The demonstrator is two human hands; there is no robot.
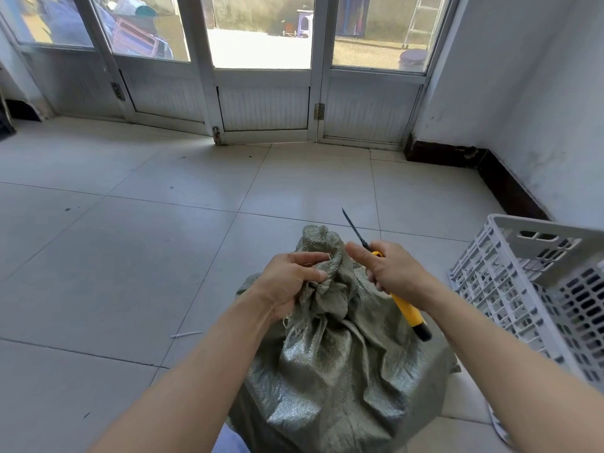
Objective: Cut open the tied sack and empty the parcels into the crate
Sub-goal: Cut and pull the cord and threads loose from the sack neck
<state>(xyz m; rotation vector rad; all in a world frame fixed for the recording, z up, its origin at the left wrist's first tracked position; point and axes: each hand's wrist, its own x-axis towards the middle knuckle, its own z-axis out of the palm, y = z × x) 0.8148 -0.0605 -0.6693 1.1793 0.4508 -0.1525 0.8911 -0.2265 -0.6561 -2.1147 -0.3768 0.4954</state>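
Gripping the gathered neck of the green woven sack [333, 380], the left hand [289, 284] has its fingers curled into the bunched cloth, with the thumb lying along the top of the folds. The sack stands upright on the tiled floor [163, 240] right in front of the person, between the two bare forearms. Its body bulges, its top is still twisted into a crumpled knot of fabric, and the cloth hides whatever it holds. The right hand [390, 271] is wrapped around a yellow-handled knife [410, 313], just to the right of the sack's neck. The thumb stretches forward toward the cloth, and the dark end of the handle sticks out below the wrist. The knife's thin dark blade [354, 228] points up and away to the left, clear of the fabric and above the top of the sack. A pale grey plastic crate [523, 226] with lattice walls sits on the floor near the sack on the right, tilted toward the camera, and the frame edge cuts it off. A thin white strip [186, 335] lies on the floor to the left of the sack, close to the left forearm. Farther back, white-framed glass doors [261, 103] let in daylight from a yard. A white wall [523, 93] with a dark skirting board [510, 188] runs down the right side behind the crate.
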